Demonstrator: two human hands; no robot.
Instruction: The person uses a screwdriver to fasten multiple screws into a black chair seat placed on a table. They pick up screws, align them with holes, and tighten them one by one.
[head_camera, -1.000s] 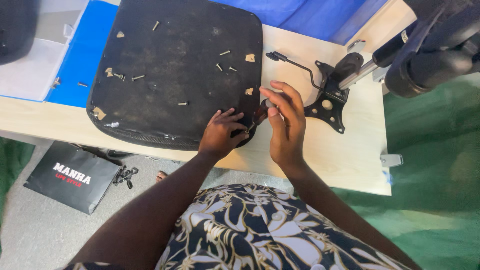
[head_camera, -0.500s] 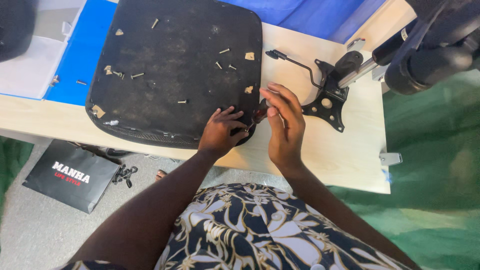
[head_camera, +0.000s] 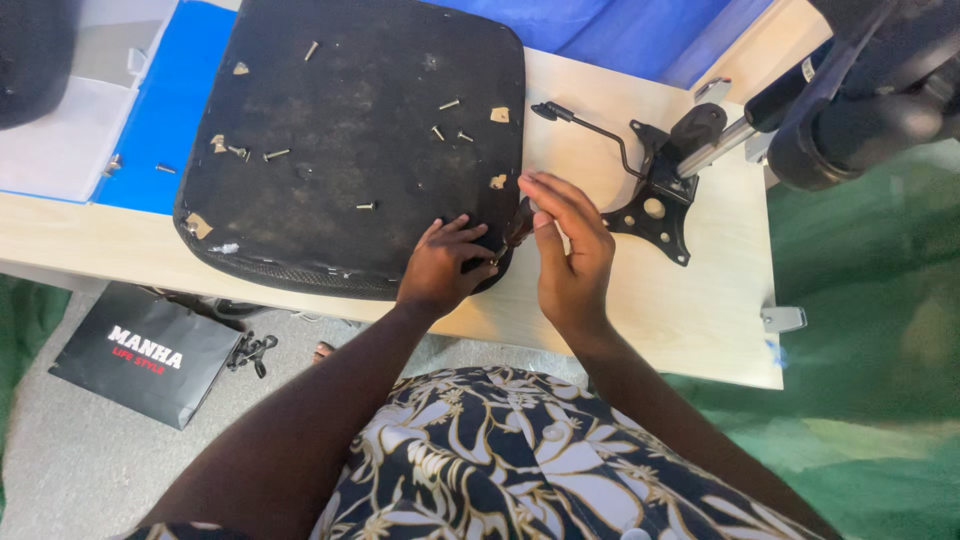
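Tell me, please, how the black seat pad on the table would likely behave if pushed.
The seat pad is broad and lies flat, so it would probably slide, not tip. The loose screws on it may roll off. Its near edge overhangs the table, so it might drop.

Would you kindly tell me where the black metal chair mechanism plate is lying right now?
In the head view, the black metal chair mechanism plate lies on the wooden table, right of the upturned seat cushion and just beyond the right hand.

1 black seat pad (head_camera: 350, 150) under left fingers (head_camera: 462, 235); roughly 9 loose screws (head_camera: 276, 154) beyond them; 1 black metal bracket (head_camera: 655, 205) past right fingers (head_camera: 550, 190); 1 black bag (head_camera: 145, 355).
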